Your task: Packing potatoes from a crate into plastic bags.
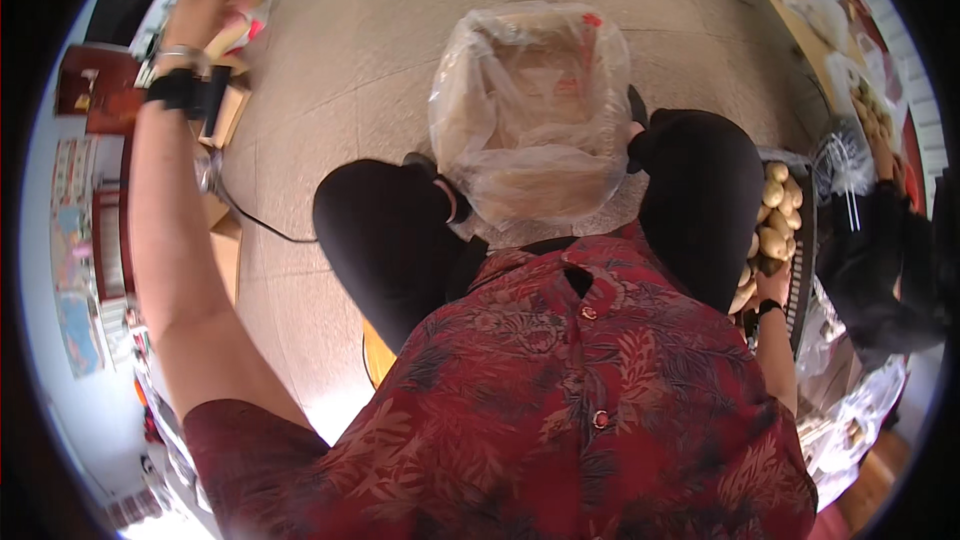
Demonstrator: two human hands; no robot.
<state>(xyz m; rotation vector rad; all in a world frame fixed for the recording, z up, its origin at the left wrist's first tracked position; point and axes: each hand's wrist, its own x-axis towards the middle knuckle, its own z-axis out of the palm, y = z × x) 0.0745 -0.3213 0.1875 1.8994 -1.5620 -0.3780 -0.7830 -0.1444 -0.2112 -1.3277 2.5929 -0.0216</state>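
Observation:
My left hand (206, 11) is stretched out at the upper left, by a pale package with red marks (238, 30); blur hides whether the fingers hold it. My right hand (772, 283) reaches down into a dark plastic crate (805, 259) at my right side, against the potatoes (776, 229); its fingers are mostly hidden, so a grip cannot be told. Between my feet stands a cardboard box (540, 64) lined with a clear plastic bag (469, 105), its mouth spread over the rim. No contents can be made out inside the box.
A black cable (262, 223) runs over the tiled floor (322, 75) on the left, near cardboard boxes (225, 259). At the right, another person in dark sleeves (870, 270) reaches towards a bag of potatoes (870, 116). More plastic bags lie at the upper right.

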